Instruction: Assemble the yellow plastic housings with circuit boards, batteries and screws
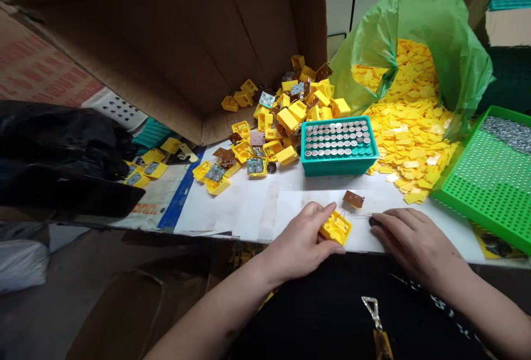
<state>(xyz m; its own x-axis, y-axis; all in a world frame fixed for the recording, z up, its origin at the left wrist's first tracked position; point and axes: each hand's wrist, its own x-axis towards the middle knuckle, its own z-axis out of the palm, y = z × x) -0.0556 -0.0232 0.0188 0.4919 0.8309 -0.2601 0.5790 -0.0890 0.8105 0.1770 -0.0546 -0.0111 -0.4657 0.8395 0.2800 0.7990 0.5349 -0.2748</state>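
My left hand (305, 241) is closed on a yellow plastic housing (338, 228), its hollow side up, between thumb and fingers near the table's front edge. Thin wires run from it toward a small brown circuit board (353, 199) lying just beyond. To the right, my right hand (409, 238) is closed with its fingertips on a small black round part (374, 221); thin wires stretch from it toward the housing. Behind the hands stands a teal tray (340, 165) with rows of silver button cells (334, 139), several slots at its right front without cells.
Yellow housings with boards (286, 119) spill from a tipped cardboard box (166, 45) at the back. A green bag (443, 22) pours out flat yellow pieces (406, 144). At right lies a green perforated tray (489, 166) with small metal parts (508, 132). Black plastic (53, 139) lies left.
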